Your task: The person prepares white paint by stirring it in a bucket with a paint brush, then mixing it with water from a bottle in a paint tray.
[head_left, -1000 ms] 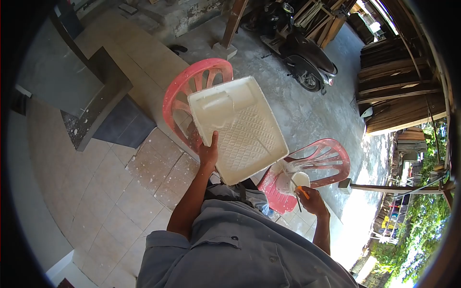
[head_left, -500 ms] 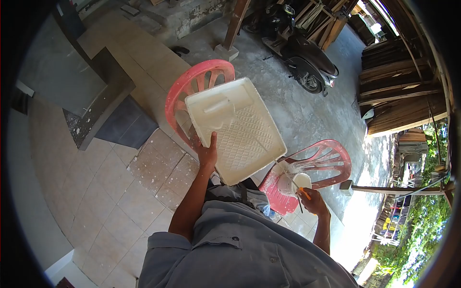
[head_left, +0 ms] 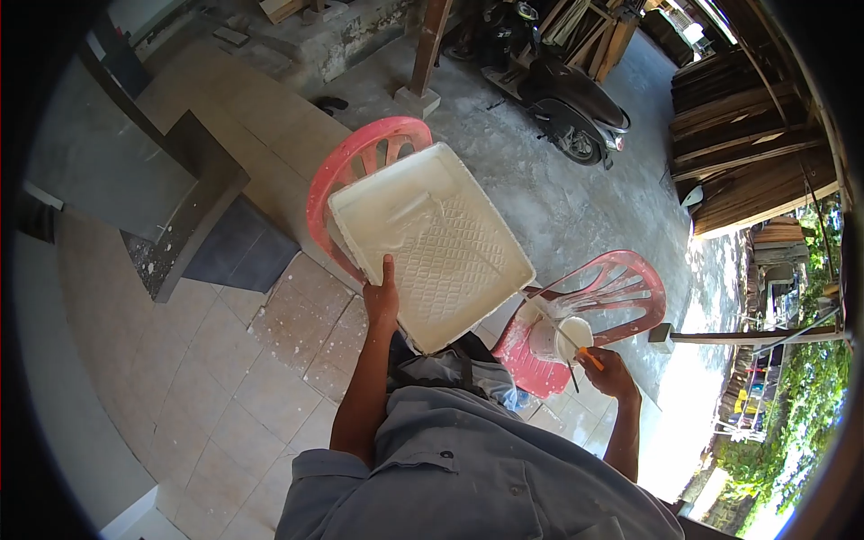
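My left hand [head_left: 382,304] is closed on the near left edge of a cream paint tray [head_left: 432,247], its thumb over the rim. Wet-looking paint coats the tray's ribbed floor. My right hand [head_left: 614,371] grips an orange-handled tool [head_left: 589,359] with a long thin rod. That rod crosses a white paint bucket [head_left: 545,343] and reaches toward the tray's right corner; I cannot make out its far end. The bucket stands on the seat of a paint-spattered red plastic chair [head_left: 540,373]. A short dark rod [head_left: 573,378] shows below my right hand.
Another red chair [head_left: 321,193] is partly behind the tray. A dark counter [head_left: 193,207] stands at left on spattered floor tiles [head_left: 301,315]. Farther off are a wooden post [head_left: 427,54], a parked scooter [head_left: 576,103] and stacked boards [head_left: 747,171].
The tray and my left hand have shifted slightly left in view. My right hand with the orange-handled tool has moved a little right. Much of the scene shifts slightly with the camera.
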Demonstrator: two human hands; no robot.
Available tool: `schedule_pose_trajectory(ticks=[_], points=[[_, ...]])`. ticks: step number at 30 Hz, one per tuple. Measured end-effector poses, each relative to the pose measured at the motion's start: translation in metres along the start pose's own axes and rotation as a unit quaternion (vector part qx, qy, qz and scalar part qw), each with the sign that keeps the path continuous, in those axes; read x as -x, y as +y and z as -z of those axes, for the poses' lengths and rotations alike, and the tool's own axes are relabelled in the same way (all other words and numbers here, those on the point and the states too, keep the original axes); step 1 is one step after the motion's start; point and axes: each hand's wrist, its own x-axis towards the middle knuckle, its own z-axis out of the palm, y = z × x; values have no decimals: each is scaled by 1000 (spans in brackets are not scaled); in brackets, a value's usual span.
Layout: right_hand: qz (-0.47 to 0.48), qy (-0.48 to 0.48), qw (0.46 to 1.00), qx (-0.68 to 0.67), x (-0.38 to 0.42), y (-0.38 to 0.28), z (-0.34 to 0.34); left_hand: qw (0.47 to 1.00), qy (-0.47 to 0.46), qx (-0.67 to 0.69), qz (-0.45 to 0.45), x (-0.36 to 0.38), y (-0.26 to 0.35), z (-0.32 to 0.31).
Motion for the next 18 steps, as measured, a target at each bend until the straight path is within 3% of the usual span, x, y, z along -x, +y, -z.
schedule_pose_trajectory(ticks=[4, 5, 10, 12, 14, 16, 18], points=[[-46, -43, 998, -15, 3, -38, 13, 999, 11, 35, 9, 9, 1, 2], [-24, -6, 1000, -10, 3, -34, 6, 999, 21, 30, 14, 10, 2, 4], [-41, -106, 990, -83, 9, -66, 10, 996, 10, 79, 41, 27, 9, 21], [26, -125, 987, -100, 12, -61, 2, 993, 50, 77, 78, 38, 16, 27], [202, -56, 975, -72, 9, -41, -19, 991, 48, 83, 90, 49, 20, 30], [167, -108, 978, -61, 15, -53, -18, 991, 47, 84, 88, 62, 25, 34], [195, -162, 963, -96, 9, -44, -32, 989, 27, 120, 79, 83, 39, 27]])
